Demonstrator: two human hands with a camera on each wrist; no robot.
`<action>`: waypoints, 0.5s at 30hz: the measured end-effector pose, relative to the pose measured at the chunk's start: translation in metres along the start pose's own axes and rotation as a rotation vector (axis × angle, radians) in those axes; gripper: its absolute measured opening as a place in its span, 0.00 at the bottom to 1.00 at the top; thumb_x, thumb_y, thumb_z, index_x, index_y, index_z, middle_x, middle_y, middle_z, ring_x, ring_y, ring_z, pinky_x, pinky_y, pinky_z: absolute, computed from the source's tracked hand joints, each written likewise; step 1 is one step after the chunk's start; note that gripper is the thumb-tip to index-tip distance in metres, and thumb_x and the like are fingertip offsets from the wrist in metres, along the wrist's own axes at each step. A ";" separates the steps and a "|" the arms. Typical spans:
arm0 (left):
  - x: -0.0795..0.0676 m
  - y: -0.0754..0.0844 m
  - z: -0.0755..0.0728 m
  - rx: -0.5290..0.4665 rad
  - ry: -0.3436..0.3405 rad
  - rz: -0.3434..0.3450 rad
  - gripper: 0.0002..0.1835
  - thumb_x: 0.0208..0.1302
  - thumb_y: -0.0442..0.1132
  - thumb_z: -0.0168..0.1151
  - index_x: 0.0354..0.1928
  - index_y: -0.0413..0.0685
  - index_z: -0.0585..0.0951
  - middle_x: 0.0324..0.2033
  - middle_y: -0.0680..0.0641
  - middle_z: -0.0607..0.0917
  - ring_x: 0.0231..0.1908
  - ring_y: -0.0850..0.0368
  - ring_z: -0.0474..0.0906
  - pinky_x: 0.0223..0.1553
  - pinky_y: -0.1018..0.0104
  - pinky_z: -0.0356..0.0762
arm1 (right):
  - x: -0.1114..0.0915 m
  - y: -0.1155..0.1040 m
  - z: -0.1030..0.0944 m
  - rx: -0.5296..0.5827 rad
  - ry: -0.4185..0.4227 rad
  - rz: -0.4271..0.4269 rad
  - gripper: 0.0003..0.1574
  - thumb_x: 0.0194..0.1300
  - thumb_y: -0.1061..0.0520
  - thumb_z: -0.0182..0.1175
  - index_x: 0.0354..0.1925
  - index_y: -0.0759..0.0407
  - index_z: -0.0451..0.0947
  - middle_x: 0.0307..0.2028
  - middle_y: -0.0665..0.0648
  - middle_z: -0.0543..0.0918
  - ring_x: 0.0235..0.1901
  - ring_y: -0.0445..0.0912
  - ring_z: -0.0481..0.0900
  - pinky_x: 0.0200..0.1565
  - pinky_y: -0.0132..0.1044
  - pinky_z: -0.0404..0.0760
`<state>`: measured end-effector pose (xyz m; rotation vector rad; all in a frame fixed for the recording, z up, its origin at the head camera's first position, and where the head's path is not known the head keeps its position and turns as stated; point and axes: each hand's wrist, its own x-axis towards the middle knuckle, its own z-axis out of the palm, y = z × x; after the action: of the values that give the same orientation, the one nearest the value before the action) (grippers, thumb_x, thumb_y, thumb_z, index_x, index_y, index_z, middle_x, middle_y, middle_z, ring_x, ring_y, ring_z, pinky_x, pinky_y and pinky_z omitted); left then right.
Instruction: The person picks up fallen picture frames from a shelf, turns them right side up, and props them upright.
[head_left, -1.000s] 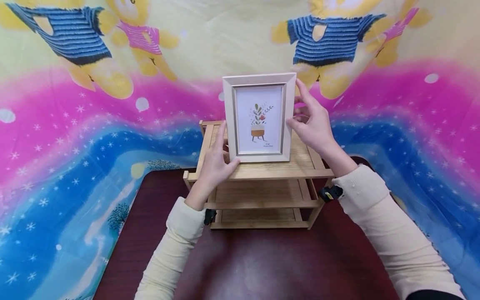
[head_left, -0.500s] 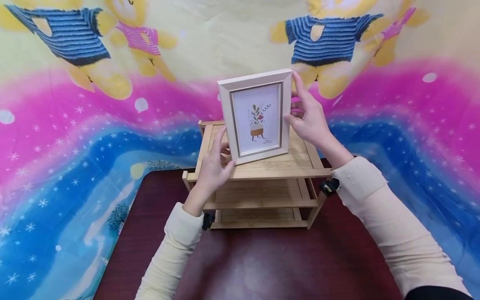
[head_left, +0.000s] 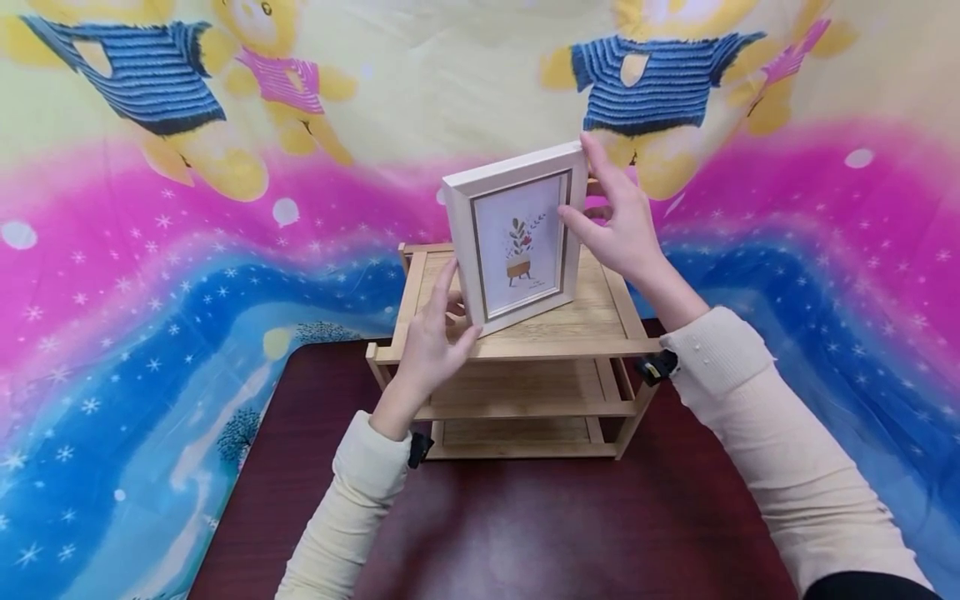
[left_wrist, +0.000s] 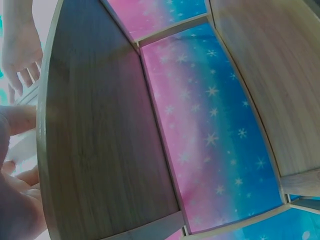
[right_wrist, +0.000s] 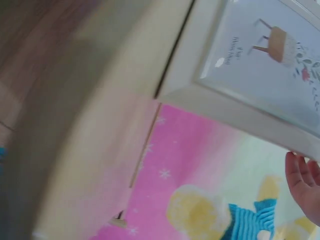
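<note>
A pale picture frame (head_left: 459, 250) with a potted-plant print stands on the top board of a wooden shelf rack (head_left: 495, 352), turned so its left edge is nearest. My left hand (head_left: 431, 346) holds its lower left corner, thumb at the front and fingers along the side. At the upper right, my right hand (head_left: 618, 221) grips it with the index finger on the top corner and the thumb on the front. In the left wrist view, a rack board (left_wrist: 100, 125) hides most of the frame. The right wrist view shows the picture frame (right_wrist: 240, 107) from close by.
The rack has two lower boards, including the middle shelf (head_left: 517, 382), under the frame. It stands on a dark red table (head_left: 525, 517) with rounded far corners. Behind the table hangs a cloth backdrop (head_left: 450, 75) printed with bears and snowflakes.
The picture frame has swivelled from facing me squarely, its right edge going back and its left side coming into view. My right thumb has shifted farther onto its front.
</note>
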<state>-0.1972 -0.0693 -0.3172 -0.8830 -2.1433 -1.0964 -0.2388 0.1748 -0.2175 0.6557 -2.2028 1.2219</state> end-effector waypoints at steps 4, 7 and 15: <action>0.006 0.001 -0.004 -0.039 -0.042 -0.042 0.33 0.62 0.30 0.53 0.67 0.38 0.52 0.37 0.38 0.81 0.30 0.52 0.76 0.29 0.64 0.76 | 0.002 -0.003 -0.002 -0.012 0.002 -0.034 0.45 0.56 0.64 0.61 0.68 0.57 0.54 0.59 0.60 0.70 0.48 0.57 0.76 0.47 0.49 0.75; 0.010 -0.001 -0.007 -0.036 -0.079 -0.034 0.26 0.65 0.32 0.50 0.64 0.37 0.59 0.36 0.38 0.81 0.31 0.52 0.77 0.30 0.64 0.75 | 0.004 -0.006 -0.001 -0.011 -0.016 -0.003 0.45 0.56 0.61 0.62 0.68 0.54 0.54 0.59 0.59 0.69 0.51 0.56 0.75 0.49 0.49 0.74; 0.013 0.001 -0.005 -0.032 -0.117 0.005 0.19 0.65 0.33 0.51 0.58 0.41 0.67 0.34 0.42 0.82 0.29 0.56 0.75 0.28 0.68 0.74 | 0.010 -0.005 0.000 0.103 -0.084 0.077 0.49 0.56 0.56 0.62 0.70 0.46 0.49 0.61 0.59 0.66 0.56 0.55 0.69 0.56 0.47 0.67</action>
<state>-0.2034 -0.0688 -0.3047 -0.9886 -2.2229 -1.1041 -0.2430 0.1708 -0.2083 0.6804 -2.2646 1.3772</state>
